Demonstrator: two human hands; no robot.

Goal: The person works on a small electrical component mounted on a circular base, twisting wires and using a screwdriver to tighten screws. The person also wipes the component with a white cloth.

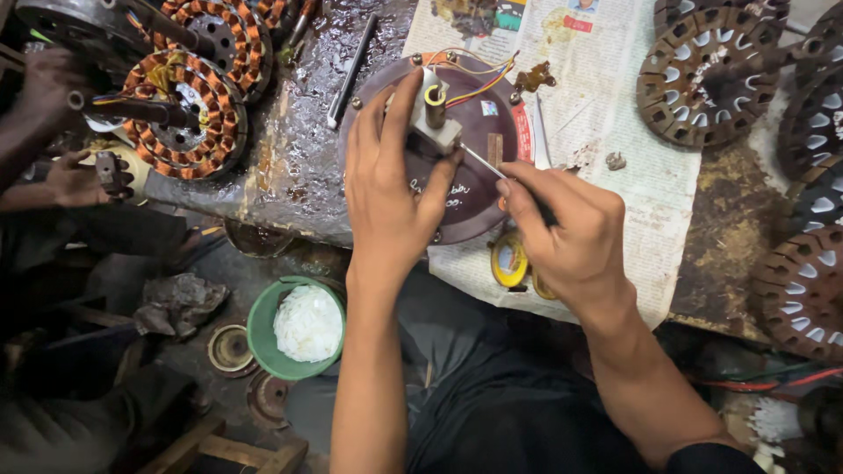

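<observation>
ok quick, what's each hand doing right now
Left hand: spread open, resting on the round motor cover.
Right hand: closed, holding a thin metal tool.

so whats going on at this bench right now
A person sits at a workbench over a round maroon motor cover lying on newspaper. The left hand steadies the cover at its central shaft, while the right hand holds a thin metal tool with its tip at the hub. At far left another person's hands work beside copper-wound stators. Bare rusty cores lie on the right.
</observation>
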